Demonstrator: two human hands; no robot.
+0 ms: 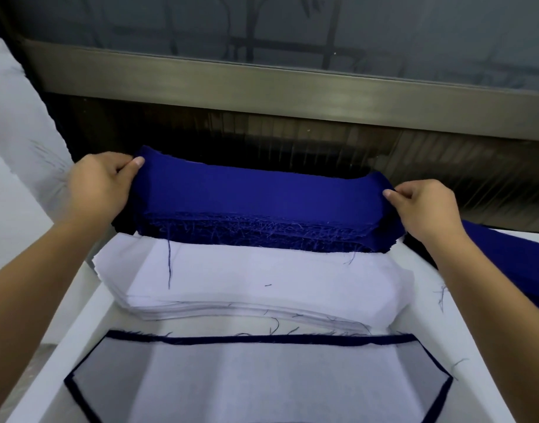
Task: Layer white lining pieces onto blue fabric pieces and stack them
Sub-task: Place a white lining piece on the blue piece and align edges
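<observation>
- At the far edge of the white table (475, 346), the left hand (100, 184) and right hand (426, 209) each pinch one end of the top blue piece (256, 190), thumb above and fingers curled beneath, holding it stretched over the blue stack (256, 235)
- Just in front of that stack lies the white lining stack (256, 282), touching its near edge; nearest the person sits a finished pair (262, 380), white lining laid on blue with a dark border showing round it
- Another blue length (512, 257) lies off to the right, partly behind the right forearm
- Likely risk: frayed threads along the blue stack's near edge tangle between layers, so a pull could drag a second piece up with the first
- Loose blue threads lie on the white lining; carrying the piece over it could shed more
- Held only at its ends, the limp piece could sag or twist and land askew, leaving an uneven border
- No brand, label or readable writing shows anywhere
</observation>
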